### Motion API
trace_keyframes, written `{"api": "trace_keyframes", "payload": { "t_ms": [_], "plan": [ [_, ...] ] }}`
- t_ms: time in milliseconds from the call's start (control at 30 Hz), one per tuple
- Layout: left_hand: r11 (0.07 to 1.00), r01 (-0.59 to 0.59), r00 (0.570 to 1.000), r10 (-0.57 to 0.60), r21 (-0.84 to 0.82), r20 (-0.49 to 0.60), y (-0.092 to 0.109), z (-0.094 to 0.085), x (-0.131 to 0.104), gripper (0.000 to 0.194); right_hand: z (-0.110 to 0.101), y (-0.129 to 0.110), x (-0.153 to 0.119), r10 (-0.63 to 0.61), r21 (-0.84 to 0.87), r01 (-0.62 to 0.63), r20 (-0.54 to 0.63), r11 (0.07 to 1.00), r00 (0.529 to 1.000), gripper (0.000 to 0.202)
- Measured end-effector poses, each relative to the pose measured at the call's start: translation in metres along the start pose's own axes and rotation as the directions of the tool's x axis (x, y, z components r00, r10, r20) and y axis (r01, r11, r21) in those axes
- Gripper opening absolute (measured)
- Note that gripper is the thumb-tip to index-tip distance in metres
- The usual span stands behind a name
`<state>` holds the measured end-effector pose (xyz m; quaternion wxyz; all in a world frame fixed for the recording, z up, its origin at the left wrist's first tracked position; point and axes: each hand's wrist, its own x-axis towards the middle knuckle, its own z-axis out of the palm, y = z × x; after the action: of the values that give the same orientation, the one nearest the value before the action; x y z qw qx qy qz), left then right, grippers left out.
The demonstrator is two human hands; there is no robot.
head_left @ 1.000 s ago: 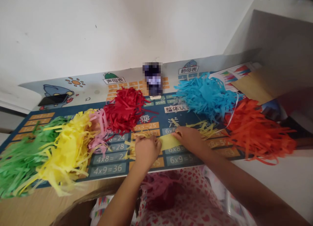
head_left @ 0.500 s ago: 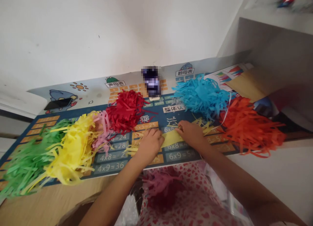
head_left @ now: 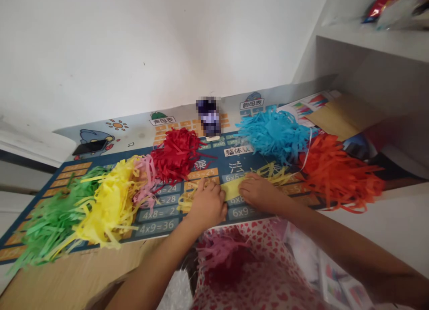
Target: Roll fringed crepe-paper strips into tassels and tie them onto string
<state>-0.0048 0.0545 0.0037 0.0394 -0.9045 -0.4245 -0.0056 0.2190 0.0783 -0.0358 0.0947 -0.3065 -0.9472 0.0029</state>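
A strip of yellow tissue paper (head_left: 231, 190) with fringed ends lies across the printed mat near the table's front edge. Over its left part, my left hand (head_left: 209, 200) is closed with curled fingers, and pale yellow fringes stick out beyond it. My right hand (head_left: 258, 193) is closed on the other part, where more fringes spread out past the fingers. Between the two hands the paper runs flat and smooth. The fingertips are partly hidden. A blue tissue pompom (head_left: 276, 134) sits just beyond my right hand, and a red one (head_left: 177, 155) beyond my left.
Yellow (head_left: 109, 202), green (head_left: 55, 222) and pink (head_left: 147, 180) fringed bundles lie at the left, an orange pompom (head_left: 338, 173) at the right. A dark phone (head_left: 90, 147) lies at the back left. A pink fringed bundle (head_left: 223, 252) rests on my lap. A shelf (head_left: 375, 46) stands at the right.
My right hand has come slightly lower and closer over the paper, its fingers more folded. My left hand stays on its part. The whole view has shifted a little.
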Motion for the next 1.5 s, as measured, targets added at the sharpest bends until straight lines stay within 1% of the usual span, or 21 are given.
{"api": "trace_keyframes", "payload": {
  "t_ms": [33, 133, 233, 300, 400, 467, 533, 600, 667, 767, 867, 967, 1033, 1167, 1267, 1500],
  "plan": [
    [1.0, 0.02, 1.0, -0.02, 0.005, -0.012, 0.001, 0.002, 0.0, 0.023, 0.003, 0.005, 0.001, 0.008, 0.022, -0.008, -0.014, 1.0, 1.0, 0.011],
    [0.998, 0.068, 0.997, -0.067, 0.012, -0.044, 0.003, 0.008, 0.002, 0.021, 0.006, 0.017, 0.005, 0.096, 0.145, -0.087, -0.053, 0.986, 0.994, 0.013],
    [0.997, 0.078, 0.994, -0.076, 0.023, -0.079, 0.001, 0.016, 0.003, 0.012, 0.0, 0.018, 0.009, 0.158, 0.227, -0.143, -0.05, 0.963, 0.986, 0.016],
    [0.997, 0.077, 0.99, -0.074, 0.022, -0.119, -0.002, 0.021, 0.002, 0.007, -0.004, 0.011, 0.011, 0.168, 0.23, -0.151, -0.06, 0.961, 0.984, 0.009],
    [0.998, 0.061, 0.982, -0.06, -0.002, -0.181, -0.006, 0.026, -0.003, 0.012, -0.005, 0.003, 0.012, 0.138, 0.158, -0.127, -0.059, 0.979, 0.989, 0.016],
    [0.999, 0.043, 0.979, -0.046, -0.02, -0.198, -0.009, 0.027, -0.007, 0.015, -0.002, 0.004, 0.011, 0.131, 0.114, -0.127, -0.032, 0.985, 0.991, 0.013],
    [0.998, 0.038, 0.979, -0.049, -0.058, -0.197, -0.013, 0.027, -0.011, 0.016, 0.003, 0.012, 0.009, 0.175, 0.152, -0.172, -0.011, 0.973, 0.984, 0.02],
    [0.989, 0.07, 0.98, -0.093, -0.13, -0.174, -0.019, 0.027, -0.012, 0.016, 0.006, 0.023, 0.007, 0.235, 0.25, -0.23, 0.013, 0.94, 0.972, 0.021],
    [0.967, 0.127, 0.981, -0.155, -0.221, -0.116, -0.024, 0.026, -0.011, 0.016, 0.008, 0.032, 0.009, 0.275, 0.327, -0.276, 0.05, 0.904, 0.96, 0.02],
    [0.926, 0.233, 0.971, -0.241, -0.297, 0.013, -0.03, 0.023, -0.004, 0.024, 0.006, 0.039, 0.017, 0.329, 0.337, -0.351, 0.123, 0.874, 0.936, 0.023],
    [0.907, 0.335, 0.942, -0.316, -0.257, 0.111, -0.03, 0.02, 0.005, 0.03, 0.003, 0.04, 0.029, 0.394, 0.274, -0.434, 0.19, 0.858, 0.899, 0.028],
    [0.907, 0.383, 0.92, -0.357, -0.177, 0.161, -0.029, 0.018, 0.012, 0.028, 0.0, 0.04, 0.037, 0.421, 0.219, -0.47, 0.236, 0.855, 0.876, 0.028],
    [0.907, 0.393, 0.914, -0.367, -0.151, 0.173, -0.03, 0.018, 0.015, 0.028, -0.001, 0.041, 0.04, 0.429, 0.206, -0.48, 0.248, 0.853, 0.868, 0.026],
    [0.919, 0.381, 0.915, -0.359, -0.105, 0.182, -0.032, 0.019, 0.02, 0.025, -0.002, 0.039, 0.04, 0.448, 0.191, -0.499, 0.256, 0.846, 0.857, 0.021],
    [0.924, 0.373, 0.918, -0.354, -0.083, 0.18, -0.034, 0.02, 0.023, 0.024, -0.002, 0.039, 0.039, 0.443, 0.186, -0.493, 0.255, 0.85, 0.86, 0.019],
    [0.931, 0.357, 0.929, -0.346, -0.074, 0.13, -0.032, 0.022, 0.019, 0.018, 0.0, 0.037, 0.038, 0.447, 0.189, -0.491, 0.231, 0.851, 0.864, 0.019]
  ]
}}
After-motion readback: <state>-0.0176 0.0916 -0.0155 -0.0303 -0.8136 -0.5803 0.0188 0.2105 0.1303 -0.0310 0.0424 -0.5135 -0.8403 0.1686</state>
